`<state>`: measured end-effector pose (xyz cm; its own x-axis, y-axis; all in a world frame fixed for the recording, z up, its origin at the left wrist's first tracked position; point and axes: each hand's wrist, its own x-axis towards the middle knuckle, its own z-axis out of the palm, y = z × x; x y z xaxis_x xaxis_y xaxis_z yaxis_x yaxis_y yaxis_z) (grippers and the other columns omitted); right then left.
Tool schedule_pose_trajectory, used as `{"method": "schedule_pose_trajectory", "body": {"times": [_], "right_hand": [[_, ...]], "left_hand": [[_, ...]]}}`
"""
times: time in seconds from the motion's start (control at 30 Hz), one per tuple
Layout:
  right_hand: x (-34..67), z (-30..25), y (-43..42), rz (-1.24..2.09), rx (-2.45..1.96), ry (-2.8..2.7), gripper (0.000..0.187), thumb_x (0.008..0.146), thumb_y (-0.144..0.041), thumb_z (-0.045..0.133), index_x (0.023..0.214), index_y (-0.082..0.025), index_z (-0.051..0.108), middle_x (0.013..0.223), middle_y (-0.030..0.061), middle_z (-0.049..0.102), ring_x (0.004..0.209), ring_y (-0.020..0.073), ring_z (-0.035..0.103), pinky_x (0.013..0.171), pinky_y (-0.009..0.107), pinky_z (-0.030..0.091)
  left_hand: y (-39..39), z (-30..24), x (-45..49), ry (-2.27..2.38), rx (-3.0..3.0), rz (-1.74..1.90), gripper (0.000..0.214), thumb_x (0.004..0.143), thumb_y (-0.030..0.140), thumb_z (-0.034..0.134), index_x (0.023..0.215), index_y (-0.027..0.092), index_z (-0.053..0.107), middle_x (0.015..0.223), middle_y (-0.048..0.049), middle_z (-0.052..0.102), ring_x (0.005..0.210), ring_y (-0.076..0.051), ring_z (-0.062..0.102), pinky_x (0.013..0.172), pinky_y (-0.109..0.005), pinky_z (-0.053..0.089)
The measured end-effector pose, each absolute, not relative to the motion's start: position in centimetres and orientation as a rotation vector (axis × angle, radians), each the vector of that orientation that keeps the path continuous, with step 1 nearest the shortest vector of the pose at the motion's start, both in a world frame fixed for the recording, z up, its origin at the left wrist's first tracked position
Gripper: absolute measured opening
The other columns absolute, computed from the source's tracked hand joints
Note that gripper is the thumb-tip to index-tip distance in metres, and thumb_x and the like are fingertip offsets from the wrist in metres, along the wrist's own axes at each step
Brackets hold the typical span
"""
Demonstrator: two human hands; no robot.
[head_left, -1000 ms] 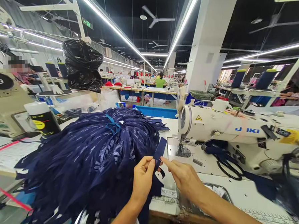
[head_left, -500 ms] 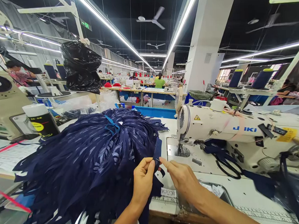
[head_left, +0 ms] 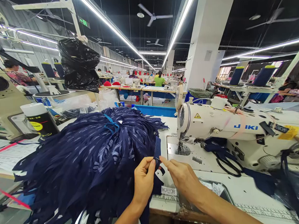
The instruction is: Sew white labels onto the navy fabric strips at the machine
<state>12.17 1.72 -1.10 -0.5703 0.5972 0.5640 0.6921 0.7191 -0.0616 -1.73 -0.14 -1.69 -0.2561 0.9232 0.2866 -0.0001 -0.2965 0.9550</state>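
Observation:
My left hand (head_left: 143,181) and my right hand (head_left: 183,178) both pinch a narrow navy fabric strip (head_left: 157,148) that stands upright between their fingertips. The strip rises in front of a big heap of navy patterned fabric pieces (head_left: 87,162) tied with a blue band (head_left: 111,124), which fills the table's left half. A white Juki sewing machine (head_left: 222,125) stands to the right, its needle and presser foot (head_left: 182,147) just beyond my right hand.
Black scissors (head_left: 226,166) and dark cloth lie under the machine arm. A black-labelled thread cone (head_left: 39,119) and another machine (head_left: 3,103) stand at left, a black plastic bag (head_left: 79,65) hangs above. A blue bin (head_left: 155,110) sits behind the table. Other workers sit far off.
The strip has gone from leaning right to standing almost upright between my fingers. Both hands stay in nearly the same place.

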Motion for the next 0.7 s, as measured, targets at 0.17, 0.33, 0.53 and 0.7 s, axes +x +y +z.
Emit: {"method": "schedule_pose_trajectory", "body": {"times": [0.17,0.33,0.53,0.7], "right_hand": [[12.21,-1.34,1.72,-0.346,-0.985,-2.363,0.046,0.075,0.001,0.033,0.115,-0.014,0.052,0.061,0.0024,0.055,0.049,0.0125,0.051,0.046,0.021,0.037],[12.53,-1.41,2.02,-0.449,-0.87,-2.362,0.046,0.076,0.002,0.028,0.113,-0.011,0.052,0.058,0.0017,0.051,0.045,0.0123,0.044,0.044,0.023,0.033],[12.92,-1.16,2.5,-0.533,-0.719,-2.355,0.042,0.079,0.0,0.027,0.111,-0.009,0.053,0.057,0.0016,0.049,0.046,0.0131,0.042,0.045,0.024,0.034],[12.81,-1.03,2.58,-0.461,-0.68,-2.333,0.041,0.081,-0.002,0.024,0.111,-0.008,0.052,0.055,0.0009,0.049,0.045,0.0123,0.041,0.044,0.023,0.034]], "left_hand": [[-0.11,-1.84,-1.76,1.249,1.283,1.64,0.017,0.074,0.031,0.052,0.072,0.015,0.058,0.058,0.0007,0.062,0.055,-0.013,0.055,0.056,-0.021,0.042],[-0.32,-1.45,-1.81,1.23,1.272,1.607,0.016,0.074,0.031,0.053,0.072,0.015,0.058,0.059,0.0005,0.062,0.056,-0.012,0.055,0.057,-0.021,0.042],[-0.36,-0.95,-1.94,1.141,1.208,1.539,0.018,0.073,0.032,0.052,0.069,0.015,0.055,0.053,0.0019,0.059,0.048,-0.01,0.05,0.051,-0.02,0.04],[-0.19,-0.99,-2.18,1.109,1.188,1.506,0.02,0.073,0.034,0.052,0.07,0.015,0.054,0.05,0.002,0.056,0.045,-0.009,0.045,0.049,-0.02,0.037]]}}
